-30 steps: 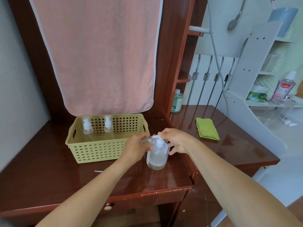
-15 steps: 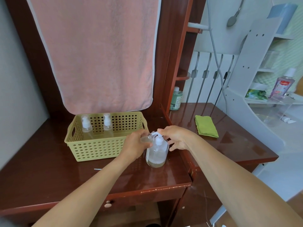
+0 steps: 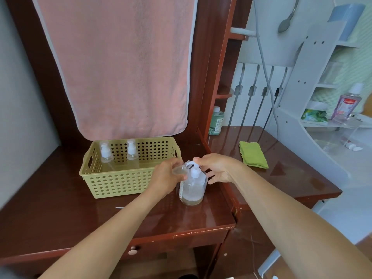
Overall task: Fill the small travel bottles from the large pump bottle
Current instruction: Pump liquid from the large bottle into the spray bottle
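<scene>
Near the bench's (image 3: 60,208) right edge, the pump bottle (image 3: 192,191) stands upright between the hands — the left hand (image 3: 168,177) grips a small bottle (image 3: 179,170), tilted so its open neck meets the spout (image 3: 193,163) from the left, while the right hand (image 3: 218,168) pinches that spout from the right.

1. The left hand (image 3: 167,178) is bare from fingertips to wrist.
2. The right hand (image 3: 218,168) is bare as well, its knuckles and thumb plainly in sight.
3. The left forearm (image 3: 104,236) is uncovered along all its visible length, smooth and slender.
4. The right forearm (image 3: 291,218) is uncovered too, and looks broad near the lower right corner.
5. The fingernails are too small to make out.
</scene>
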{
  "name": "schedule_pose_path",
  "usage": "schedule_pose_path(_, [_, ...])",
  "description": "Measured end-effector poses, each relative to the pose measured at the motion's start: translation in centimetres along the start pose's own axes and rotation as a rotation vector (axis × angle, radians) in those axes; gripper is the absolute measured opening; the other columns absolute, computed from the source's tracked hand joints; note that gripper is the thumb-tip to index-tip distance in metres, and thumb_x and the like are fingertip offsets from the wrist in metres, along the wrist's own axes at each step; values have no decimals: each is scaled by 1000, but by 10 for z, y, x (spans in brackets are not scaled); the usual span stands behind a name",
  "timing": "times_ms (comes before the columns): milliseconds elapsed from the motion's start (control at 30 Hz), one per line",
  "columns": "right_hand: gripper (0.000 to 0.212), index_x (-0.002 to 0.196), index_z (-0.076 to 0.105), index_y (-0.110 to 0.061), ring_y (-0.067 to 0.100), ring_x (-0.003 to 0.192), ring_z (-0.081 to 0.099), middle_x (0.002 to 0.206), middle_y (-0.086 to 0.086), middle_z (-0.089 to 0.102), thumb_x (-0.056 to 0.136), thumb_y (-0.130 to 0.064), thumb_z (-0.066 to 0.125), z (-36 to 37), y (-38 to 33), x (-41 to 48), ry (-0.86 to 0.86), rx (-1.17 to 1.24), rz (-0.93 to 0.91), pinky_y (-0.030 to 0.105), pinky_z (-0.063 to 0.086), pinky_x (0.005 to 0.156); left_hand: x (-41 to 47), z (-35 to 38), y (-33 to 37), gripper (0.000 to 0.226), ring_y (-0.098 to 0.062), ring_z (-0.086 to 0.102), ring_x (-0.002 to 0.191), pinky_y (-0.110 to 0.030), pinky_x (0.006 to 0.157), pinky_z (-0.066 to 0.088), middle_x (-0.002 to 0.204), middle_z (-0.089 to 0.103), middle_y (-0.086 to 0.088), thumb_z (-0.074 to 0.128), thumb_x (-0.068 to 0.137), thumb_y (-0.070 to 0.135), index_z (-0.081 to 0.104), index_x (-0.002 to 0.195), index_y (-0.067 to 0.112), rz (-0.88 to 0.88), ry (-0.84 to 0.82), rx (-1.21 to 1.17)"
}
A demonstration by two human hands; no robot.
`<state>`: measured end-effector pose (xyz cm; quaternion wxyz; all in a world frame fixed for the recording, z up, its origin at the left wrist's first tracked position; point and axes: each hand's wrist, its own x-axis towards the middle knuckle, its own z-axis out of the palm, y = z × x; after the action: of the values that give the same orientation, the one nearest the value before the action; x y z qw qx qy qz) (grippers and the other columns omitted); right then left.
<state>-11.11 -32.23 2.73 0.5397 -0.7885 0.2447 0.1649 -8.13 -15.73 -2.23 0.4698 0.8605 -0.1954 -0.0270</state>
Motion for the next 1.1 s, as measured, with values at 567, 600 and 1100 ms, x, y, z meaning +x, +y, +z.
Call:
schedule_pose_path(567, [59, 142, 38, -8, 38, 130, 44, 147, 17, 37, 94, -38, 54, -1, 2, 2, 14, 57, 4, 47, 35, 108, 0, -3, 7, 39, -16, 59, 106, -25, 85, 43, 118, 63, 4, 76, 78, 13, 63, 114, 18, -1, -21, -2])
schedule_pose_path(600, [57, 144, 36, -9, 38, 131, 42, 148, 17, 36, 96, -37, 52, 0, 1, 4, 24, 37, 2, 47, 35, 109, 1, -2, 5, 40, -16, 58, 109, -25, 86, 43, 118, 63, 4, 77, 78, 13, 63, 115, 18, -4, -21, -5])
schedule_pose_path(1100, [41, 131, 48, -15, 29, 127, 45, 141, 12, 44, 97, -37, 49, 3, 6, 9, 67, -40, -54, 42, 37, 109, -3, -2, 4, 41, -14, 58, 107, -27, 88, 44, 116, 65, 2, 77, 77, 14, 64, 115, 18, 8, -20, 15])
